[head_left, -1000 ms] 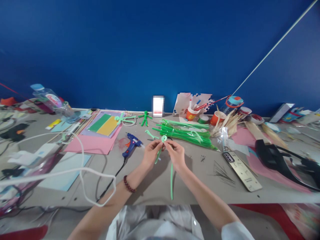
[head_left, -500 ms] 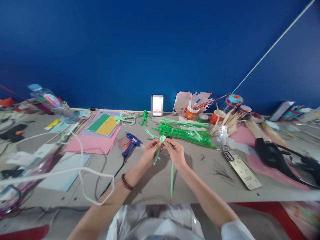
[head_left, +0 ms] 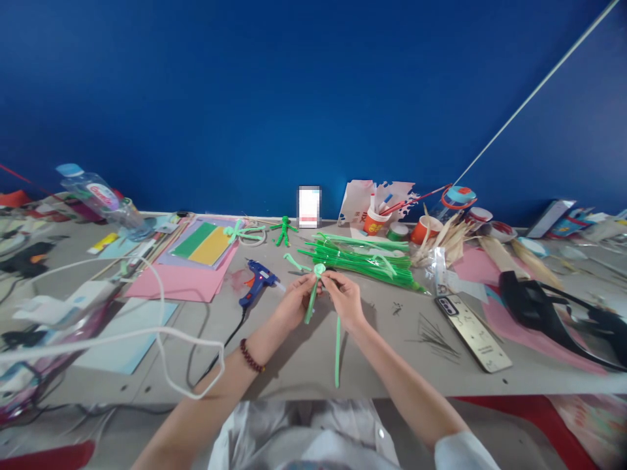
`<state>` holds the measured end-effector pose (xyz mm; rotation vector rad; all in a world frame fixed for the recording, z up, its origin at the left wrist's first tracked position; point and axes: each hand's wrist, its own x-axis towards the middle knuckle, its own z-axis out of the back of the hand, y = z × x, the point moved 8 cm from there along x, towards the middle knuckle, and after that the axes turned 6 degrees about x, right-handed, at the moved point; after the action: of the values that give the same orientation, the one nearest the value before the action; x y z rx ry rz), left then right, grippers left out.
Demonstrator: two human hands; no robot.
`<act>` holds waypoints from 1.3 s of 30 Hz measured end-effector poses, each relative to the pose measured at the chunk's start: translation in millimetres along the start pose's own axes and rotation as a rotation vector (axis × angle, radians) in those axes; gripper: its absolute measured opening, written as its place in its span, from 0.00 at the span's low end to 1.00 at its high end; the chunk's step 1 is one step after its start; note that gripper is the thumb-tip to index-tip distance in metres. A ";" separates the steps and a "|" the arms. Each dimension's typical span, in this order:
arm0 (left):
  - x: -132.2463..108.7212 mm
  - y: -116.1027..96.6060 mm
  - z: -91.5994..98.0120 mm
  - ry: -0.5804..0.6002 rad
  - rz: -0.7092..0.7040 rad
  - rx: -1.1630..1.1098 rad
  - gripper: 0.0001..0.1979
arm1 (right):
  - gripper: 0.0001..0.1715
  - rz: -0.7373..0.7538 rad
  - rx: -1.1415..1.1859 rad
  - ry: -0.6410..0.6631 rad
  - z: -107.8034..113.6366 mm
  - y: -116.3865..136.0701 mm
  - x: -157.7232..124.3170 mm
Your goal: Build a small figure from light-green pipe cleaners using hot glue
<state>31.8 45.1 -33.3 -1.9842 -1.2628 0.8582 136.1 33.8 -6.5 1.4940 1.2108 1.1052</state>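
Observation:
A light green pipe-cleaner piece [head_left: 319, 269] with a small coiled knob on top is pinched between my two hands, above the table. Its folded strands hang down between my palms. My left hand [head_left: 295, 301] grips it from the left, fingers closed. From the other side, the thumb and fingers of my right hand [head_left: 345, 301] close on it just below the knob. A long light green strand [head_left: 337, 356] runs down below my right hand; whether it joins the held piece is hidden. Another bent light green pipe cleaner [head_left: 296, 264] shows just beyond my left fingers.
A blue glue gun [head_left: 255, 284] lies left of my hands. Behind them are a bundle of green pipe cleaners [head_left: 360, 260], a green figure [head_left: 284, 232] and a lit phone screen [head_left: 309, 206]. A patterned phone [head_left: 473, 333] lies right; a white cable [head_left: 159, 307] loops at left.
The held piece has turned slightly, so its hanging strands now show more fully between my hands. Both hands stay in nearly the same place.

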 end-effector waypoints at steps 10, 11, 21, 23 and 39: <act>-0.6 -6.6 3.5 0.000 -0.032 0.089 0.11 | 0.14 0.107 -0.076 0.021 -5.2 14.1 -8.2; -0.7 -7.5 2.3 0.013 -0.039 0.086 0.11 | 0.15 0.113 -0.080 0.023 -5.1 13.7 -8.8; 1.9 -2.1 6.1 0.028 -0.025 0.060 0.08 | 0.17 0.264 -0.281 0.133 -15.1 21.0 -13.7; 1.8 -2.2 6.6 0.028 -0.027 0.036 0.08 | 0.19 0.332 -0.395 0.160 -21.1 24.8 -18.2; 4.7 -4.6 10.2 -0.020 -0.033 -0.075 0.12 | 0.16 0.557 -0.580 0.264 -44.7 30.0 -45.2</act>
<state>23.0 52.7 -36.7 -2.0113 -1.3541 0.8281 92.7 -10.0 27.3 1.2669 0.5436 1.8831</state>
